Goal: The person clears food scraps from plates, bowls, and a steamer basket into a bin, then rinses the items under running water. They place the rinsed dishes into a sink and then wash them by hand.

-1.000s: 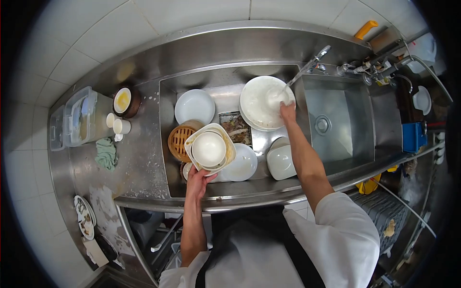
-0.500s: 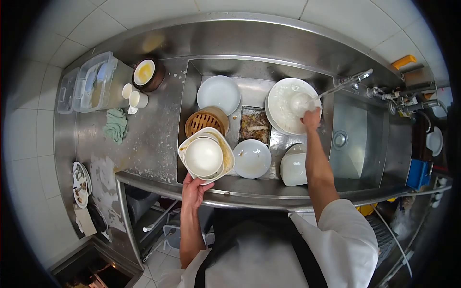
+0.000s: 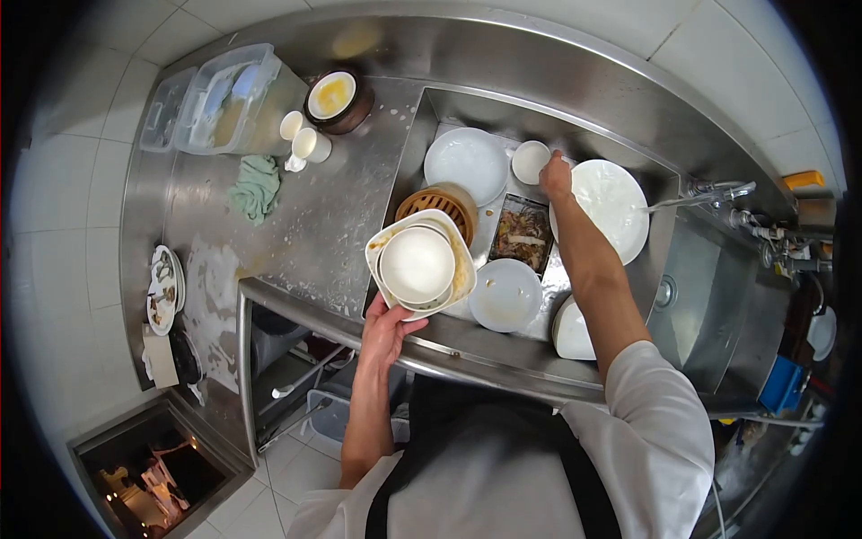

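Fingers of the left hand [image 3: 382,335] grasp the lower edge of a squarish, food-smeared white dish [image 3: 463,272] left of the frame's centre, a white bowl [image 3: 417,263] nested in it; those of the right hand [image 3: 558,177], upper right of centre, bend at the right side of a small white bowl [image 3: 530,163], and whether they grip it I cannot tell.

At the left edge lie stacked plates [image 3: 163,292] with scraps. Upper left stands a clear plastic bin [image 3: 278,121], a crumpled green cloth [image 3: 256,189] below it, then two white cups [image 3: 311,145] beside a dark pot [image 3: 356,110].

Mid-frame, inside the sink [image 3: 416,153], a bamboo steamer [image 3: 437,208] shows partly behind the held dish, with a pale plate [image 3: 467,164] above. Further right come a lower plate [image 3: 505,298], a tray of food scraps [image 3: 521,235], a deep white dish [image 3: 573,331] partly hidden by the right forearm, and a large white plate [image 3: 621,202]. At the right, a tap [image 3: 732,191] juts above a second basin [image 3: 705,287].
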### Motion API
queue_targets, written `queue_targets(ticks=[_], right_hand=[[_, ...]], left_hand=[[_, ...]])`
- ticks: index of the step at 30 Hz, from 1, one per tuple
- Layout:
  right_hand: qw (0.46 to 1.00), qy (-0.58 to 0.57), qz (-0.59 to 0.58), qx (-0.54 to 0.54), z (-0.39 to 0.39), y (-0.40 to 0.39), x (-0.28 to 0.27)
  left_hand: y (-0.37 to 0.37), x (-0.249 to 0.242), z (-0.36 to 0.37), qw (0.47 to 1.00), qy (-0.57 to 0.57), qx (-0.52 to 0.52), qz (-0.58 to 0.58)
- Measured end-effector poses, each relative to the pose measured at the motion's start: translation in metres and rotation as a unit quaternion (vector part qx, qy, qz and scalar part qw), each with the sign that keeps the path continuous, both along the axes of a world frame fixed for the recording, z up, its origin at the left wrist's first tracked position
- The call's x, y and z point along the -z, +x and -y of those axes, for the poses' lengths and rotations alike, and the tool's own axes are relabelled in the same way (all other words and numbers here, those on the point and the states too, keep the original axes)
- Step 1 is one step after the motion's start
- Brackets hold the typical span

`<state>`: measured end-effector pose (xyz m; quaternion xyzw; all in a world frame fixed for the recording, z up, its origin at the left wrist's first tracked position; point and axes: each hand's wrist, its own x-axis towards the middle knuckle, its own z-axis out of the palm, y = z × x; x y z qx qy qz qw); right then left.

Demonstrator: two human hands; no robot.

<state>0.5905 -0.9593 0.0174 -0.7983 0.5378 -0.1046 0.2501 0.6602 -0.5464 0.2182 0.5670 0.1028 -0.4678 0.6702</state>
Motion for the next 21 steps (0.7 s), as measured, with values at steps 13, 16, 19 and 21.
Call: queue_targets(ticks=[13,16,19,21], right_hand=[[0.731,-0.285,0.085,-0.614,-0.136,-0.020,-0.236],[0.763,-0.275,0.024,-0.585,-0.132,-0.054,-0.248],[0.790,-0.269,0.050,-0.548,-0.115,-0.089,-0.245],[0.837,-0.233,0.081,-0.488,-0.107,-0.113,-0.243]], left_hand=[[-0.010,0.033,0.075,0.970,-0.030,0.233,-0.068],[-0.028,0.040,0.090,0.957,-0.051,0.263,-0.110],[-0.038,0.052,0.099,0.951,-0.055,0.277,-0.129],[-0.044,0.055,0.102,0.952,-0.046,0.279,-0.121]])
